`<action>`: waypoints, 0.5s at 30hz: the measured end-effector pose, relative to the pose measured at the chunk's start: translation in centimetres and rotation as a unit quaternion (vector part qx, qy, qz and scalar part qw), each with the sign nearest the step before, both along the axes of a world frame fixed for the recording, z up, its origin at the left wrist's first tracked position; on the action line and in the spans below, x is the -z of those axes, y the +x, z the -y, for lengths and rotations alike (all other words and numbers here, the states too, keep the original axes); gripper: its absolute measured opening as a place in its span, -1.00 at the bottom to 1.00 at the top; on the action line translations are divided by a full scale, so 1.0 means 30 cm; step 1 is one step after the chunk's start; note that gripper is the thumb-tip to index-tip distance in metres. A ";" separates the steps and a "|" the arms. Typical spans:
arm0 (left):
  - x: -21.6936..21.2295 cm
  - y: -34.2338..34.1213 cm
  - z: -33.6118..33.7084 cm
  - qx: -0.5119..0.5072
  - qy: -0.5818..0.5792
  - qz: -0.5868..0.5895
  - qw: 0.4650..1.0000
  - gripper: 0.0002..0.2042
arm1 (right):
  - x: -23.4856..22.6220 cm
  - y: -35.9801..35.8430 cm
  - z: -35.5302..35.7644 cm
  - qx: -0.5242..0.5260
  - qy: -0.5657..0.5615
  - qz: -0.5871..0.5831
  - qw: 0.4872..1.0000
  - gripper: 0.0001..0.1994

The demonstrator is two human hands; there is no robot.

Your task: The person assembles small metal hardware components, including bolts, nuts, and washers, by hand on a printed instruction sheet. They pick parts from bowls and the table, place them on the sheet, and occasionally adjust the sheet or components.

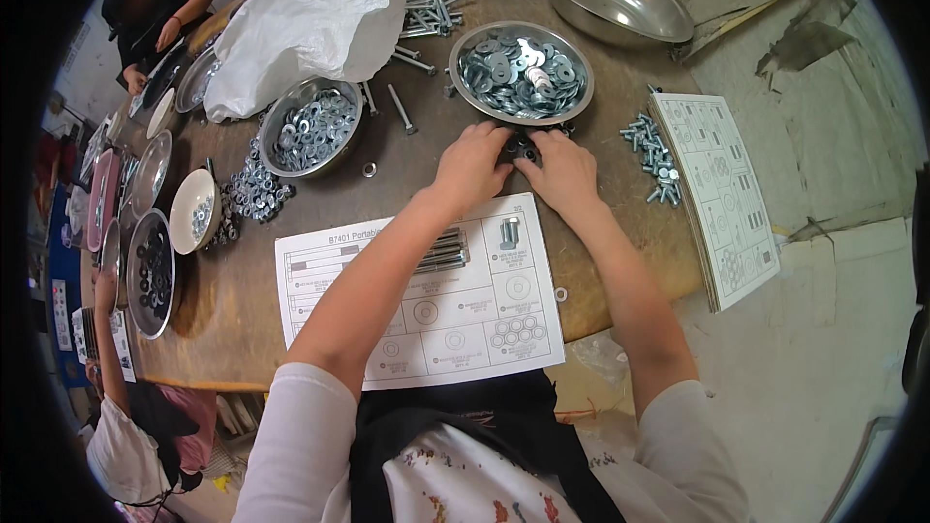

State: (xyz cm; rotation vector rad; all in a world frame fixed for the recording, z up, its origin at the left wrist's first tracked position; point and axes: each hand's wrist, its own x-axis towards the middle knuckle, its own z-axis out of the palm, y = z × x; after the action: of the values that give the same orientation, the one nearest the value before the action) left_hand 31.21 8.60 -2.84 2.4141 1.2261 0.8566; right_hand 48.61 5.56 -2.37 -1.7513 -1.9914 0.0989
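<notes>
Both my arms reach forward over a printed parts sheet (450,334). Several long bolts (444,250) and a couple of short bolts (510,232) lie on that sheet. Just beyond it, my left hand (471,167) and my right hand (562,170) face each other, cupped with thumbs apart from the fingers. Small dark ring-shaped pieces (524,147) lie between them, partly hidden by my fingers. Touching distance ahead of my fingertips stands a steel bowl (453,68) heaped with large flat washers (518,68).
Short bolts (659,160) lie right, beside a stack of printed sheets (722,194). Left are a bowl of small washers (315,126), loose nuts (257,189) and a plate of black rings (153,271). An empty steel bowl (620,0) stands behind. Other people work at left.
</notes>
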 end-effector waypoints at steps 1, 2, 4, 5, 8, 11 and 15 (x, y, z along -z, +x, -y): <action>0.004 0.007 -0.025 0.024 -0.006 -0.013 1.000 -0.72 | 0.005 -0.005 -0.007 0.002 -0.016 0.004 1.000 -0.74; 0.008 0.010 -0.047 0.035 -0.002 -0.020 0.999 -0.73 | 0.005 0.002 -0.015 -0.009 -0.016 -0.006 1.000 -0.75; 0.007 0.015 -0.062 0.059 0.000 -0.036 0.998 -0.76 | 0.017 0.023 -0.021 -0.029 -0.023 -0.026 0.999 -0.75; 0.007 0.011 -0.066 0.065 -0.017 -0.052 0.996 -0.77 | 0.018 0.029 -0.019 -0.039 -0.018 -0.033 0.999 -0.77; -0.009 0.001 -0.058 0.080 -0.049 -0.080 0.992 -0.77 | 0.014 0.040 -0.004 -0.070 -0.007 -0.030 0.997 -0.82; -0.010 -0.007 -0.056 0.099 -0.034 -0.071 0.992 -0.79 | 0.007 0.041 -0.011 -0.094 -0.006 0.000 0.996 -0.84; 0.001 -0.015 -0.073 0.104 0.016 -0.121 0.987 -0.82 | 0.036 0.043 -0.042 -0.106 0.022 0.053 0.993 -0.86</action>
State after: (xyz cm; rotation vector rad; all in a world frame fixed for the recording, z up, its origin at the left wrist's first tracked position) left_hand 30.75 10.78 -2.86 2.6748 1.0181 0.5397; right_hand 49.89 6.81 -3.45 -1.5427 -2.2349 0.0332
